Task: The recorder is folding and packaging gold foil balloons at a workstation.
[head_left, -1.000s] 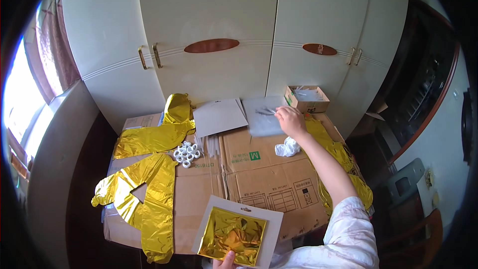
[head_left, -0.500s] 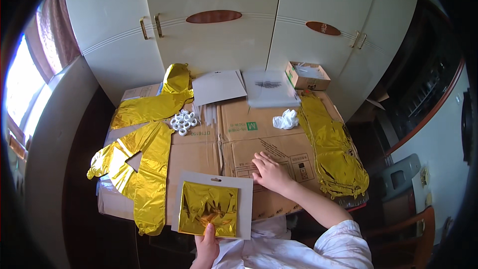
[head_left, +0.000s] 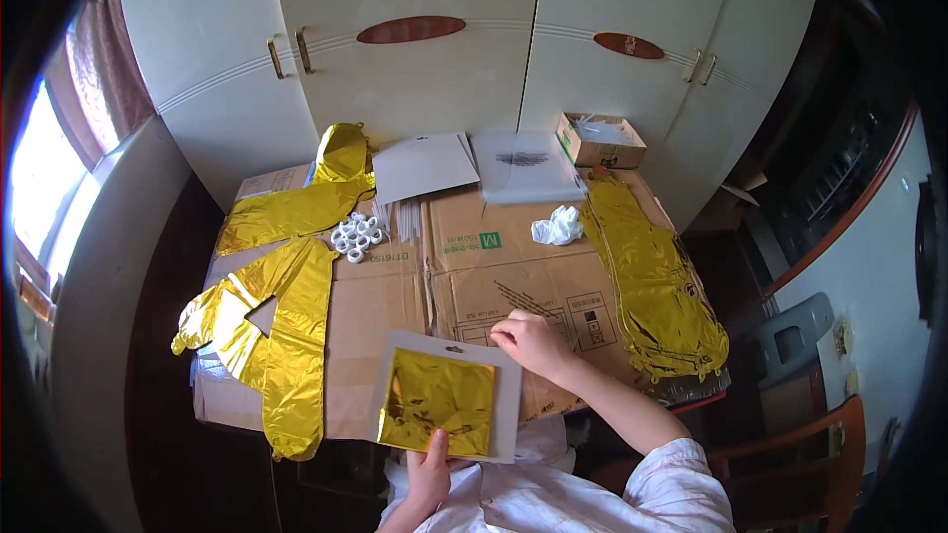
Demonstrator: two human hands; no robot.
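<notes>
We grip the flat clear packet of folded gold foil (head_left: 439, 401) at its near edge with our left hand (head_left: 431, 464). Our right hand (head_left: 531, 341) pinches its far right corner closed. We judge opening comes next.

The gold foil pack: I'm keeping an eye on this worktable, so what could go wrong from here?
The foil pack overhangs the near edge of the cardboard, held by the left hand and right hand; it might slip off. The gold balloon on the left droops over the edge and could slide down.
</notes>
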